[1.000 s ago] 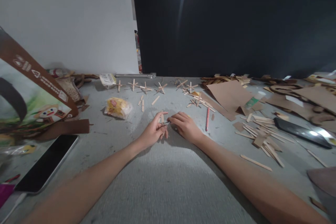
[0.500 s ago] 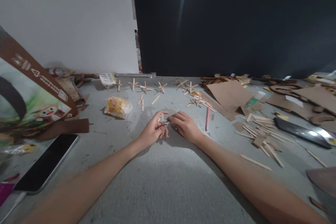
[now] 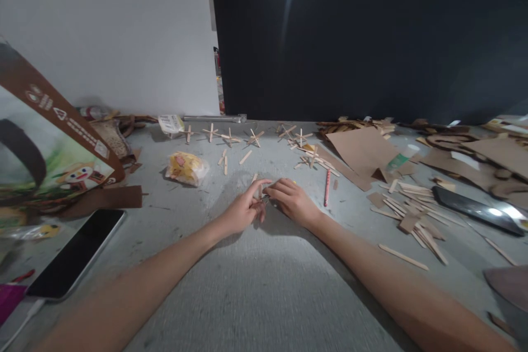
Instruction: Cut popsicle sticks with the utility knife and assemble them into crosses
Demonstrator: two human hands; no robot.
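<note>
A: Where is the small wooden piece (image 3: 260,191) found, and why there?

B: It is held upright at the left hand (image 3: 243,212), close in front of the right hand's fingertips. Presumably it is steadied by one hand so that fine work can be done by the other.

A: And the crossed sticks (image 3: 255,137)?

B: They are set out in a loose row at the back of the grey tabletop (image 3: 247,297), perhaps so that they are not knocked by the forearms. The loose stick pile (image 3: 416,225) is placed to the right, likely within easy reach, and the red patterned pencil (image 3: 327,187) is laid just beside the right hand (image 3: 292,202).

A: How are the hands posed?

B: The left hand is partly closed around the piece, with the index finger stretched toward the right hand and the lower fingers curled. The right hand is turned palm down, its fingers bent and gathered at a thin dark item (image 3: 266,198); whether that item is gripped or only touched cannot be told. Both forearms are angled inward from the near corners, the wrists held low, and the hands are nearly met at the middle.
</note>
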